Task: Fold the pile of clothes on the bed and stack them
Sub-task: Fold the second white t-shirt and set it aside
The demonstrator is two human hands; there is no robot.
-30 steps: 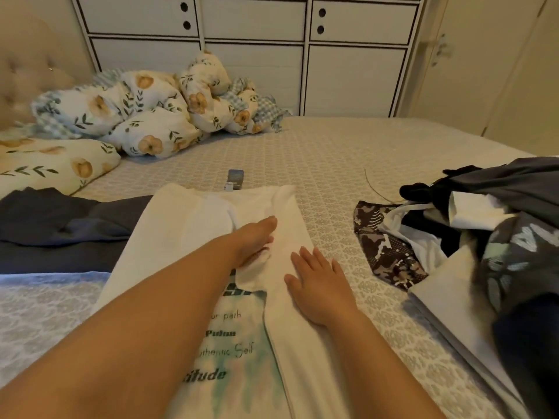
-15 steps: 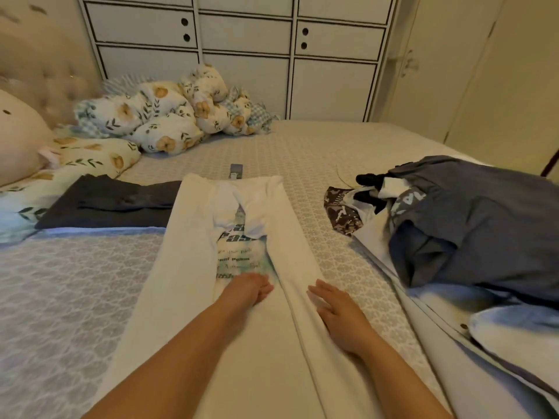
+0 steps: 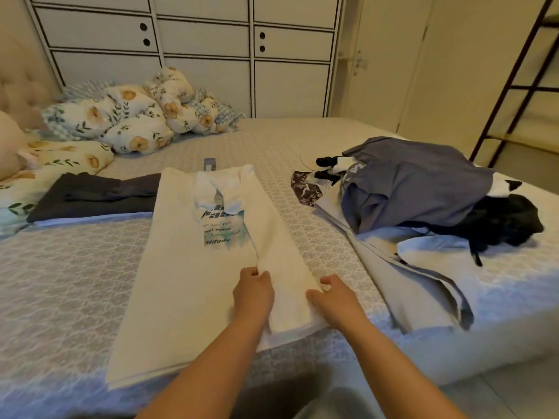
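It was someone's bedroom at home: a made bed (image 3: 75, 282), floral pillows (image 3: 133, 122) and built-in white wardrobe cabinets (image 3: 205, 55).

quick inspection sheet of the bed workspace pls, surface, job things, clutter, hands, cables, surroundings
surface: bed with a patterned grey cover.
job's things: white t-shirt lies flat, both sides folded in, print showing in the middle; unfolded clothes pile to its right; folded dark garment to its left.
clutter: small grey object beyond the shirt's collar; floral duvet bunched at the far side; floral pillow at left.
grippers: left hand and right hand both grip the shirt's folded right panel near the hem.
cables: thin strand by the pile, kind unclear.
surroundings: white cabinets behind the bed, dark ladder frame at right.
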